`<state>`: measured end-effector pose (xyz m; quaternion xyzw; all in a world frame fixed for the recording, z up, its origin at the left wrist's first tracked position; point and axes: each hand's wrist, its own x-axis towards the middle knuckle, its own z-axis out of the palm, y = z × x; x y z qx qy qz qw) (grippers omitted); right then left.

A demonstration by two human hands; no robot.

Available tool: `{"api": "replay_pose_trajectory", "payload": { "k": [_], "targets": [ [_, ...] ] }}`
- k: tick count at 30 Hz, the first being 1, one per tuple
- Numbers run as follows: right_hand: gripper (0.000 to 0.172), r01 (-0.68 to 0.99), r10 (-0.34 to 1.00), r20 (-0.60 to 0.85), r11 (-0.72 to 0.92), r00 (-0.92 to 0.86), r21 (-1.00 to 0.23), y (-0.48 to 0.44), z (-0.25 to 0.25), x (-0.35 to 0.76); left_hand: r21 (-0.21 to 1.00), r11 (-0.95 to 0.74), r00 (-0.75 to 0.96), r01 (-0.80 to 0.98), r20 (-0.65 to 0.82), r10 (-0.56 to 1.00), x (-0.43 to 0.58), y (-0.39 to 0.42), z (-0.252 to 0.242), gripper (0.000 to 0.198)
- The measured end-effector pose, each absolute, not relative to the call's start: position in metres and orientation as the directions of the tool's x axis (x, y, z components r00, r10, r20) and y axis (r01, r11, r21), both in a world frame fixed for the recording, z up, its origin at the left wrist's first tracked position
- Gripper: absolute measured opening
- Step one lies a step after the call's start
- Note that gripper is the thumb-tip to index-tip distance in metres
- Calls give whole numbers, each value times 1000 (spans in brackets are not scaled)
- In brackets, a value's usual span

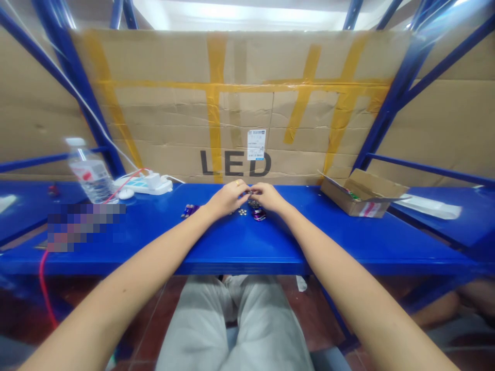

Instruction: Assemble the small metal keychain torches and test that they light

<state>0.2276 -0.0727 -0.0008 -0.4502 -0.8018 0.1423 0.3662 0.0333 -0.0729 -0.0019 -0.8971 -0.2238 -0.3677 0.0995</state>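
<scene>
Both of my hands meet at the far middle of the blue metal shelf (240, 242). My left hand (228, 197), with a ring on one finger, and my right hand (266, 196) pinch a tiny dark part (250, 193) between their fingertips; what it is cannot be made out. Just below the hands lie small silvery round pieces (242, 212) and a purple-and-dark small object (258, 213). Another small purple item (189, 209) rests left of my left wrist.
A plastic water bottle (91, 172) stands at the left beside a white power strip (145, 183) with cables. An open cardboard box (361, 196) sits at the right. A taped cardboard sheet marked LED (235, 103) forms the back wall between blue rack posts.
</scene>
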Motion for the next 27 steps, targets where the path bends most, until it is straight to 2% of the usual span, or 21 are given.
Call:
{"api": "replay_pose_trajectory", "payload": {
  "k": [6, 13, 20, 27],
  "targets": [
    [14, 593, 796, 479, 599, -370, -537, -74, 0, 225, -111, -862, 656, 495, 698, 287, 34, -70, -6, 17],
    [12, 548, 788, 488, 613, -375, -569, -70, -2, 226, -95, -885, 622, 456, 745, 241, 33, -67, -8, 19],
    [16, 522, 804, 474, 594, -360, -611, -69, -2, 226, -65, -878, 621, 474, 731, 281, 33, -66, -9, 19],
    [15, 512, 790, 497, 611, -358, -603, -70, -2, 226, -83, -882, 623, 464, 738, 258, 33, -66, -9, 18]
  ]
}}
